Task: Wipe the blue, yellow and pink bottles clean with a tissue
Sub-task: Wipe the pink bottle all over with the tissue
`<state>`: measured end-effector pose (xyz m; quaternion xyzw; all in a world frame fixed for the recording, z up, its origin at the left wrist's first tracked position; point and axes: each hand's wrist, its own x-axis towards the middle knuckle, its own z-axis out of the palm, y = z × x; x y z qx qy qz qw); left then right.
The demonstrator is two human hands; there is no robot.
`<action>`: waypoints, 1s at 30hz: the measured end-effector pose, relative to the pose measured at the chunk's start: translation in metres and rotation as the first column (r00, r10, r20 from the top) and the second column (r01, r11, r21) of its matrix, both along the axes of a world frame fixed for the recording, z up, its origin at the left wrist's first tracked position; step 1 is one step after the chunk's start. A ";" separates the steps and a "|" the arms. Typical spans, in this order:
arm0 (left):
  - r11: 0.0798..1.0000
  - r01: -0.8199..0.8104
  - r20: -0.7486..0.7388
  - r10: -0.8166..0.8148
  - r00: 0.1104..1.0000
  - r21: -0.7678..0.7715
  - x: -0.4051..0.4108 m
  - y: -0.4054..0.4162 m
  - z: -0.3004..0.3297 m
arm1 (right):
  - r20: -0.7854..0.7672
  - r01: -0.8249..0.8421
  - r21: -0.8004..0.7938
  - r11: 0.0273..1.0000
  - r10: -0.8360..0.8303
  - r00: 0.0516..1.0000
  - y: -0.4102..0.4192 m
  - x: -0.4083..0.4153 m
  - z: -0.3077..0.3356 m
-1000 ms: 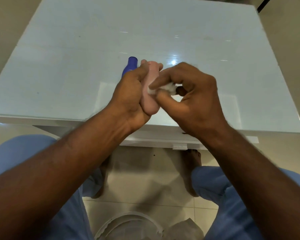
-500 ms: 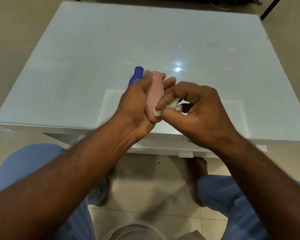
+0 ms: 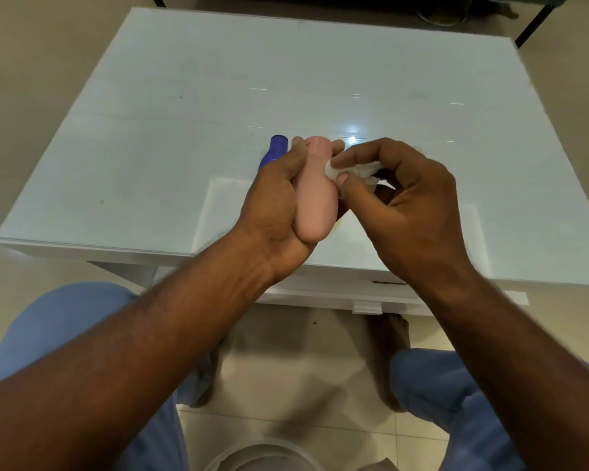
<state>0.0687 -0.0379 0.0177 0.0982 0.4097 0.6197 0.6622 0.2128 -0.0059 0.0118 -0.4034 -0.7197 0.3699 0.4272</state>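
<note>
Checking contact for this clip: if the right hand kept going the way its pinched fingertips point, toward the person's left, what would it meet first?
The right hand, pinching the tissue, would meet the pink bottle held in the left hand. The tissue already looks pressed against the bottle's neck, though depth is uncertain.

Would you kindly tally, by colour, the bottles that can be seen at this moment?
Pink bottle, held in the left hand: 1
Blue bottle, mostly hidden behind that hand: 1
Yellow bottle: 0 in view
Total: 2
</note>
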 end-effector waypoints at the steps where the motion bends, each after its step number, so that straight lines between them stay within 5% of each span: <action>1: 1.000 -0.006 0.011 0.006 1.000 0.003 0.000 0.000 0.000 | 0.004 0.002 0.004 1.000 -0.002 1.000 0.000 0.000 0.000; 30: 1.000 0.001 0.059 -0.001 0.998 0.001 0.002 -0.003 0.005 | -0.074 0.017 0.011 1.000 -0.016 0.997 -0.004 -0.002 0.002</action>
